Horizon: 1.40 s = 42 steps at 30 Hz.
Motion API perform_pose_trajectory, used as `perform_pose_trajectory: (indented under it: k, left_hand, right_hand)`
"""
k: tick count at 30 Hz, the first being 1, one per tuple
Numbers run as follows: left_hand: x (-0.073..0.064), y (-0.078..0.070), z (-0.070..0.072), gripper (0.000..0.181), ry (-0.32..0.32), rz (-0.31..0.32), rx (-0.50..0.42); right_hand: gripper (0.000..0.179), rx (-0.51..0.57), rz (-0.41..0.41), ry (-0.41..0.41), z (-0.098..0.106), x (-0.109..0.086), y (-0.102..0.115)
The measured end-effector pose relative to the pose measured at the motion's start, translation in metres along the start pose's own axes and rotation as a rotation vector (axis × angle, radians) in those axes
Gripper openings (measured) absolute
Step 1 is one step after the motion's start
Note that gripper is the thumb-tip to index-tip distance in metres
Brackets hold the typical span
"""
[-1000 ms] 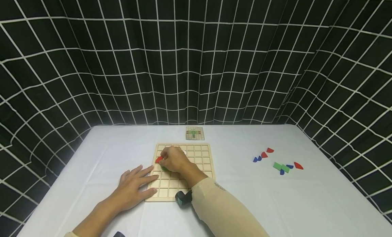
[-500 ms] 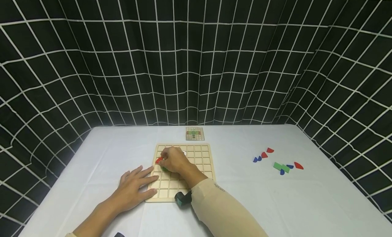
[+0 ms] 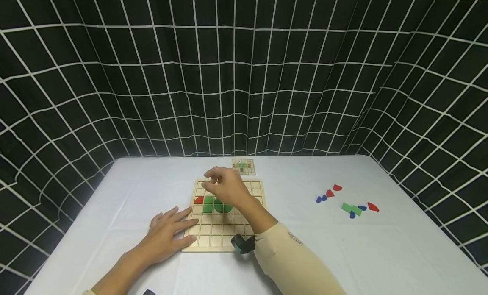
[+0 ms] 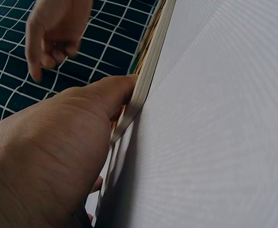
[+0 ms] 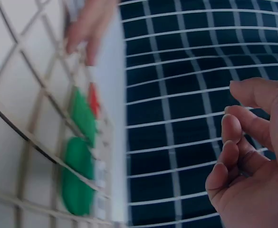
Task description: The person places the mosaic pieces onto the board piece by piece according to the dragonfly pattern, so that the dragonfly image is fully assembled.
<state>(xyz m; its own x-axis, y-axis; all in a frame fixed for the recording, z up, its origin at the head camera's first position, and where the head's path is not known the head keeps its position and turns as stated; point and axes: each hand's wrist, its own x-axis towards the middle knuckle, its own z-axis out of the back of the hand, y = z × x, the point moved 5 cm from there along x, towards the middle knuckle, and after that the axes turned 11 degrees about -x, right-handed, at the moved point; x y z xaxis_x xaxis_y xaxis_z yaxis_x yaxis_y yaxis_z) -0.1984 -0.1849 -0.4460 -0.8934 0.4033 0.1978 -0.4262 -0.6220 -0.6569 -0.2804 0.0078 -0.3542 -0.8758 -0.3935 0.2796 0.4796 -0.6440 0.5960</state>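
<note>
A wooden grid board (image 3: 215, 240) lies flat on the white-covered table. My left hand (image 3: 164, 236) rests along its left edge, fingers straight and spread. In the left wrist view the thumb (image 4: 108, 92) touches the board's side. My right hand (image 3: 227, 187) is raised over the board's upper part with nothing held. Its thumb stands apart from loosely bent fingers (image 5: 231, 128) in the right wrist view. On the grid, a red rounded-corner piece (image 3: 199, 200) sits left of green rectangular pieces (image 3: 208, 204). A green round shape (image 3: 222, 207) lies to their right, partly behind my right hand.
A small pattern card (image 3: 244, 166) lies beyond the board. To the right are loose red pieces (image 3: 373, 207), green rectangles (image 3: 347, 207) and several blue half-rounds (image 3: 318, 199). A black curtain with white grid lines (image 3: 244, 96) surrounds the table's far sides.
My right hand has let go of the red piece, which stays on the board's left side, and has lifted up and to the right. The left hand has stayed in place.
</note>
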Motion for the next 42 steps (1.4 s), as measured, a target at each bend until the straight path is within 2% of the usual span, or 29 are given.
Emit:
perform_pose_trajectory:
  k: [7, 13, 18, 25, 34, 42]
  left_hand:
    - [0.000, 0.000, 0.000, 0.046, -0.006, 0.009, 0.003]
    - [-0.001, 0.001, -0.001, 0.047, 0.003, 0.031, -0.011]
    - [-0.001, 0.002, -0.001, 0.047, 0.000, 0.026, -0.014]
    - [-0.001, 0.002, -0.001, 0.047, -0.007, 0.021, -0.018]
    - [-0.001, 0.001, -0.001, 0.047, -0.007, 0.016, -0.007]
    - [-0.001, 0.000, 0.000, 0.046, -0.019, 0.003, 0.004]
  right_hand:
    - [0.022, 0.068, 0.137, -0.171, 0.042, -0.024, 0.005]
    - [0.028, 0.118, 0.201, -0.271, 0.068, -0.050, 0.000]
    - [0.030, 0.071, 0.255, -0.325, 0.087, -0.069, -0.009]
    - [0.032, -0.037, 0.311, -0.444, 0.121, -0.089, -0.022]
    - [0.032, -0.026, 0.215, -0.498, 0.147, -0.107, -0.053]
    - [0.027, -0.099, 0.077, -0.558, 0.170, -0.110, -0.082]
